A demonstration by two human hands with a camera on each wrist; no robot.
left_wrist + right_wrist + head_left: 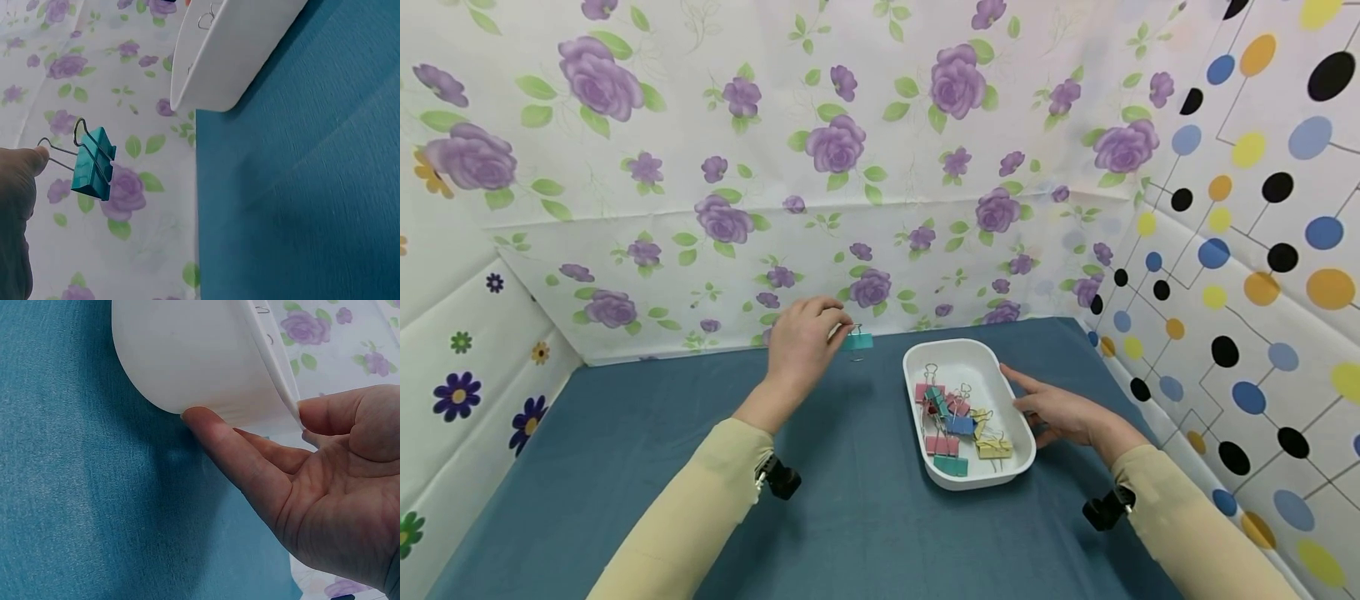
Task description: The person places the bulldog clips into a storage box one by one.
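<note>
My left hand pinches a teal binder clip by one wire handle, above the cloth and left of the white tray. In the left wrist view the clip hangs from the thumb and fingertips, its other handle free. My right hand holds the tray's right side. In the right wrist view the thumb is at the rim and a fingertip lies at the lower edge of the tray. Inside the tray several binder clips lie in a loose pile: pink, teal, blue and yellow.
A blue-green cloth covers the table. Behind it stands a flowered backdrop, with a dotted panel on the right and another flowered panel on the left. Small black devices are strapped to both wrists.
</note>
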